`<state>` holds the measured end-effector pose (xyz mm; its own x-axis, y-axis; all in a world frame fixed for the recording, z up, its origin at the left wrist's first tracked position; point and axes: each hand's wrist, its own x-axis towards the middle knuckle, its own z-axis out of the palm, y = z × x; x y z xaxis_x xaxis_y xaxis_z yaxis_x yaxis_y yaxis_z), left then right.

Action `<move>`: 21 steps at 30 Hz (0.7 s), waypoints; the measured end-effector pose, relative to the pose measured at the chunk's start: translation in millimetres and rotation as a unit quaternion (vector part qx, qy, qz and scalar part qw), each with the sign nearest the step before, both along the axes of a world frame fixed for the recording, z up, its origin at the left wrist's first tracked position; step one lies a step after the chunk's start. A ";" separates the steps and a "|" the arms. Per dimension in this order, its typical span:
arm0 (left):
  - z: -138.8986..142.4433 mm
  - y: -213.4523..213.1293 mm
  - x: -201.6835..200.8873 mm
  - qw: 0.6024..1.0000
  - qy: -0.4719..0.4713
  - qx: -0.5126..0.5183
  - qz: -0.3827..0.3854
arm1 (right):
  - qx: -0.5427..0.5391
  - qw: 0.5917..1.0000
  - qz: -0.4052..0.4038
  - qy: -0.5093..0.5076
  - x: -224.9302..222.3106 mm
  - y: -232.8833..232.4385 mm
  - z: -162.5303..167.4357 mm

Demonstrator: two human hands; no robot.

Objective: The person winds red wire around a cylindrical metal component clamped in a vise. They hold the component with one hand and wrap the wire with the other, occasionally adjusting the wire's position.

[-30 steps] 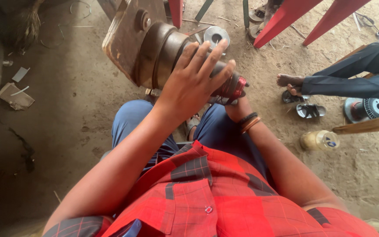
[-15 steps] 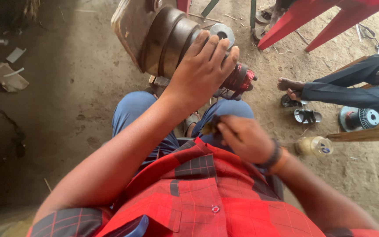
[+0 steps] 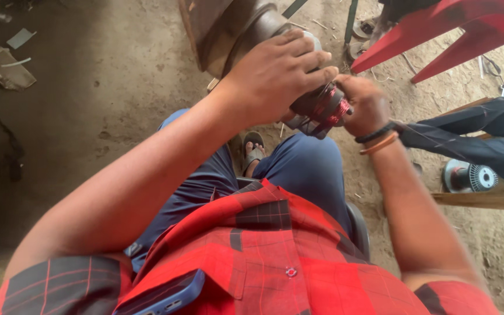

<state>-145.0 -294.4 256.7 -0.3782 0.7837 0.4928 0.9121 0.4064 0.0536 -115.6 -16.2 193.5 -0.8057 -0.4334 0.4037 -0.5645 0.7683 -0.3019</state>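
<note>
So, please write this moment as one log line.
left hand: palm resting on motor winding | right hand: gripping red winding end | housing: tilted above knees

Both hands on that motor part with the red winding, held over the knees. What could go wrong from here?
1. The left hand lies over the top of the heavy brown metal housing, which seems propped above the legs; if it slips it could drop onto the sandalled foot.
2. The right hand works right against the red wire winding; thin strands could nick fingers or get bent.
3. The phone sticking out of the shirt pocket may fall.
</note>
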 end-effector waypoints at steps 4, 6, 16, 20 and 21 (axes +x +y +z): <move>-1.1 1.0 -4.6 0.999 0.023 0.027 0.016 | 0.047 0.999 0.012 0.022 1.0 6.8 -57.6; -2.9 2.5 -6.4 0.998 0.035 0.044 0.034 | 0.046 0.998 -0.009 0.035 7.3 8.6 -78.1; -16.8 15.4 -11.0 0.995 0.041 0.040 0.076 | 0.020 0.984 -0.110 -0.136 38.5 -14.5 -108.9; -20.1 19.9 -11.0 0.992 0.062 0.048 0.098 | -0.053 0.987 -0.079 -0.128 50.6 -30.1 -94.4; -20.3 20.4 -11.4 0.992 0.057 0.047 0.099 | -0.055 0.985 -0.083 -0.144 54.5 -34.9 -88.3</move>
<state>-156.4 -274.0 236.4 -0.4579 0.6482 0.6084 0.8175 0.5760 0.0016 -61.1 -51.1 105.2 -0.9499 -0.2524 0.1846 -0.3123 0.7969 -0.5171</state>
